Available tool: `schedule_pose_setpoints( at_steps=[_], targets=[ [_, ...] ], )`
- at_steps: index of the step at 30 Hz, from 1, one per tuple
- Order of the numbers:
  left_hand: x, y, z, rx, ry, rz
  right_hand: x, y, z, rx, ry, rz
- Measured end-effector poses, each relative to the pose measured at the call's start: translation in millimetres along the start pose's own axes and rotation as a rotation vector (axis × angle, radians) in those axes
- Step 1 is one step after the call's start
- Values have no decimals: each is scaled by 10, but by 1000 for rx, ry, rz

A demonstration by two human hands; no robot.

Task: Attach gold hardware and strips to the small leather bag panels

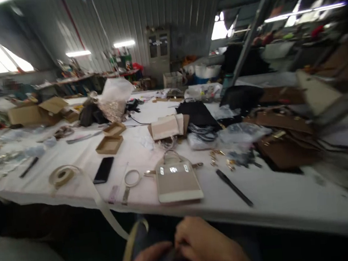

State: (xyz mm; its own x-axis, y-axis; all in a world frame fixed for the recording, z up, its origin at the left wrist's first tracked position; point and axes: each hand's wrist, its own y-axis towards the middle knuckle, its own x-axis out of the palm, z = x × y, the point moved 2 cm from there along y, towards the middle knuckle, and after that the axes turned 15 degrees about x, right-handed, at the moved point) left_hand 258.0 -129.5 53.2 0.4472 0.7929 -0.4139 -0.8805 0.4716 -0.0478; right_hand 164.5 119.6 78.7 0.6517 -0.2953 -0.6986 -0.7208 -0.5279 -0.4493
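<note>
At the bottom edge, my right hand (202, 241) is closed, its fingers curled and pressed together over something hidden beneath them. My left hand (149, 260) is close beside it, partly cut off by the frame, and appears closed on something I cannot make out. A beige strap-like piece (131, 246) with a pale curved end rises beside the left hand. From a tape roll (62, 176) on the table, a loose cream tape (103, 205) hangs over the edge towards it. Just beyond my hands stands a small beige and white handbag (178, 183) with a top handle.
On the white-covered table (278, 202) lie a black phone (103, 170), a white ring-shaped item (132, 178), a black pen-like tool (234, 188) and gold hardware (214, 157). Brown bag pieces (285, 145) pile up at right. Small cardboard trays (110, 144) sit further back.
</note>
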Motion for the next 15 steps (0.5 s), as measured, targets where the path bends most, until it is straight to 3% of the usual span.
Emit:
schedule_pose_setpoints(
  at_steps=[2,4,8,11,13,15],
  targets=[
    [164,47,-134,-39,-56,15,-7,91,-51,-47,-24,-47],
    [249,93,-282,-36,-65,16,-20,199,39,-50,33,-7],
    [154,102,-526,-74,-108,34,-52,136,364,-101,293,151],
    [43,104,-572,-114,-149,-112,-65,18,497,-170,484,197],
    [35,159,-545,-125,-160,-231,-37,24,496,-187,494,176],
    [82,264,-493,-109,-153,-255,18,103,451,-160,433,134]
  ],
)
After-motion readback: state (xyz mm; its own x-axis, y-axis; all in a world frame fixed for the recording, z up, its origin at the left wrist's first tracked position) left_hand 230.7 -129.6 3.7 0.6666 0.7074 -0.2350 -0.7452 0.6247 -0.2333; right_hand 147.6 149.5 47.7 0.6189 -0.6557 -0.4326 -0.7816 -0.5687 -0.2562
